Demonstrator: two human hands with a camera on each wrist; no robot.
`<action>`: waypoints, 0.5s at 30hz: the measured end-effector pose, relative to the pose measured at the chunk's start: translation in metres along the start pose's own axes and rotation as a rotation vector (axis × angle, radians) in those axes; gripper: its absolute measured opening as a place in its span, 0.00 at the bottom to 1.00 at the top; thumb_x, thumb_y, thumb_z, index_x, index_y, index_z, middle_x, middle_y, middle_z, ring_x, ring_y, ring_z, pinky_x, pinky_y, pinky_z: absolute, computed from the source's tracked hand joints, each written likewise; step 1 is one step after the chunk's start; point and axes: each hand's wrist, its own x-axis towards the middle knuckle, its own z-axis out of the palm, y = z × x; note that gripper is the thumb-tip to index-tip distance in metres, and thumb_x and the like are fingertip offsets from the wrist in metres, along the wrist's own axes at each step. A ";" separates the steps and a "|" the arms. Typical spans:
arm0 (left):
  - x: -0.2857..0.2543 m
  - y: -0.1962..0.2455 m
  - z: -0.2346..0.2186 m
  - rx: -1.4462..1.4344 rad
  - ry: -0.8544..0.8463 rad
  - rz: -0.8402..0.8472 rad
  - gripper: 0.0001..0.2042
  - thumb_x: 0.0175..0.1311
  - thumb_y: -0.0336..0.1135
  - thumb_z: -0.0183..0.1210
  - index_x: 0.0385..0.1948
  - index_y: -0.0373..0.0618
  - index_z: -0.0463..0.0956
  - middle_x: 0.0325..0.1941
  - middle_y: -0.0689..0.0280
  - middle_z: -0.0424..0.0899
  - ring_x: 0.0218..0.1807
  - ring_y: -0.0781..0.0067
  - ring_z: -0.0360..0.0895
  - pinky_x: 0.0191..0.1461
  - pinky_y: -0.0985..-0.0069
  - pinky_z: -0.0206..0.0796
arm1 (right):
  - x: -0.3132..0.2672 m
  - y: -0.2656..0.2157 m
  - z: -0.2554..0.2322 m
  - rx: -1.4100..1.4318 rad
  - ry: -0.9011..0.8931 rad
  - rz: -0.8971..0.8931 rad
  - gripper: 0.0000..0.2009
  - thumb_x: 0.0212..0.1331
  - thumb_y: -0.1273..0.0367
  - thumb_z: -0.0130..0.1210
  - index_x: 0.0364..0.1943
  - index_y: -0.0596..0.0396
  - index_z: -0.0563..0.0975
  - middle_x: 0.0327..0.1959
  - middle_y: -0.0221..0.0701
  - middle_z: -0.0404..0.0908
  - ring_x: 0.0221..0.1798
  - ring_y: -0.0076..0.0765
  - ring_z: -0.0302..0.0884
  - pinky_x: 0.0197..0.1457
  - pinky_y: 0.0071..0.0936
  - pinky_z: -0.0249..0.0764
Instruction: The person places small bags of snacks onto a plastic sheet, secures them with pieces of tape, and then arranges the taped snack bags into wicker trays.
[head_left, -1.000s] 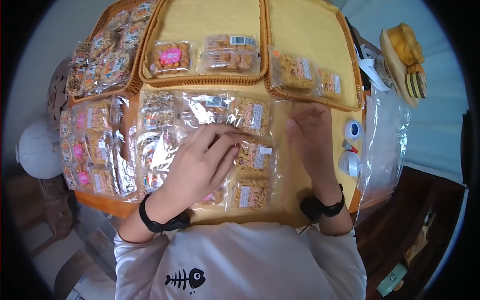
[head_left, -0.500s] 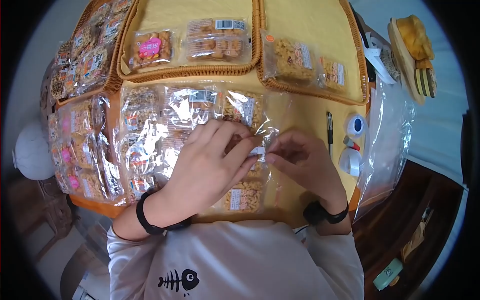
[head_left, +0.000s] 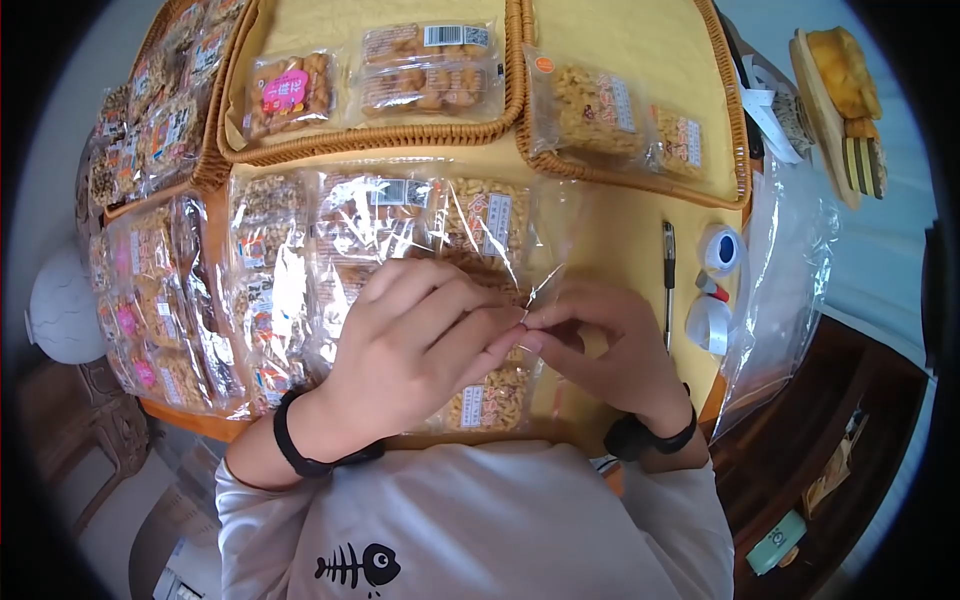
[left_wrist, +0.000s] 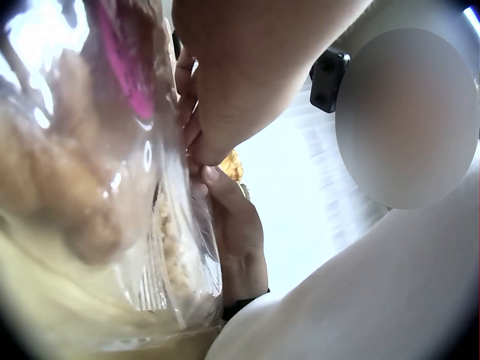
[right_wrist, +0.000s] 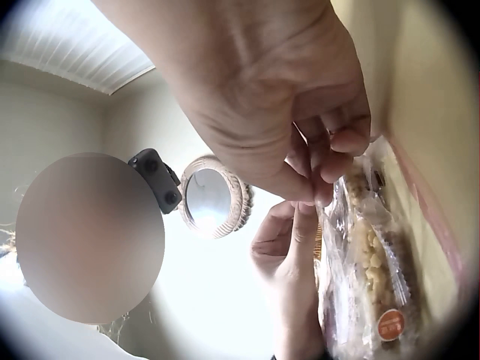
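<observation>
A large clear plastic bag (head_left: pixel 270 215) lies flat in front of the person, with several packets of nut and grain snacks in rows inside it. My left hand (head_left: pixel 415 335) reaches across the bag and pinches its right edge between thumb and fingers. Right beside it, my right hand (head_left: pixel 605 345) pinches the same film, its fingertips meeting the left ones. Creases in the film run up from that spot. In the right wrist view, the left hand (right_wrist: pixel 289 251) meets the right hand (right_wrist: pixel 300 127) at the bag's edge, next to a snack packet (right_wrist: pixel 375 262).
Wicker baskets (head_left: pixel 370 147) with snack packets stand behind the bag. A second filled bag (head_left: pixel 150 290) lies at the left. On the right are a pen (head_left: pixel 669 285), tape rolls (head_left: pixel 720 250), a red-capped item (head_left: pixel 712 287) and clear plastic bags (head_left: pixel 785 290).
My right hand has come down and left from near the basket to the bag's edge, meeting the left fingertips. The film there is now drawn into creases. The pen has come into sight.
</observation>
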 end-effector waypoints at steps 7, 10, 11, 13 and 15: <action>-0.002 0.000 0.006 0.146 0.080 0.081 0.12 0.46 0.29 0.75 0.34 0.49 0.85 0.37 0.71 0.85 0.40 0.67 0.83 0.46 0.70 0.69 | 0.001 0.004 0.004 -0.005 0.007 -0.061 0.04 0.65 0.74 0.67 0.41 0.58 0.86 0.32 0.25 0.80 0.30 0.17 0.72 0.33 0.18 0.68; -0.002 -0.001 0.005 0.157 0.065 0.057 0.12 0.45 0.29 0.75 0.33 0.49 0.84 0.35 0.70 0.83 0.39 0.67 0.82 0.45 0.69 0.68 | 0.000 0.004 0.005 0.014 0.002 -0.037 0.04 0.65 0.74 0.67 0.41 0.58 0.86 0.32 0.25 0.80 0.30 0.17 0.71 0.34 0.18 0.68; -0.002 -0.001 0.005 0.159 0.055 0.048 0.12 0.45 0.29 0.75 0.33 0.49 0.84 0.34 0.70 0.83 0.38 0.66 0.81 0.44 0.69 0.68 | 0.000 0.002 0.004 0.015 -0.001 -0.027 0.04 0.65 0.74 0.67 0.41 0.58 0.86 0.32 0.25 0.80 0.30 0.16 0.71 0.34 0.18 0.68; -0.002 -0.001 0.005 0.129 0.054 0.011 0.12 0.45 0.29 0.74 0.33 0.48 0.83 0.33 0.69 0.81 0.37 0.65 0.80 0.44 0.68 0.67 | 0.000 -0.001 0.003 0.021 -0.008 -0.008 0.04 0.66 0.74 0.67 0.42 0.58 0.86 0.31 0.24 0.79 0.30 0.16 0.71 0.34 0.18 0.68; -0.001 0.000 0.004 0.096 0.045 -0.023 0.12 0.46 0.30 0.74 0.32 0.48 0.82 0.32 0.68 0.80 0.35 0.63 0.79 0.43 0.68 0.66 | 0.000 -0.002 0.002 0.033 -0.014 0.008 0.04 0.66 0.74 0.66 0.42 0.58 0.86 0.31 0.24 0.79 0.31 0.16 0.71 0.35 0.18 0.68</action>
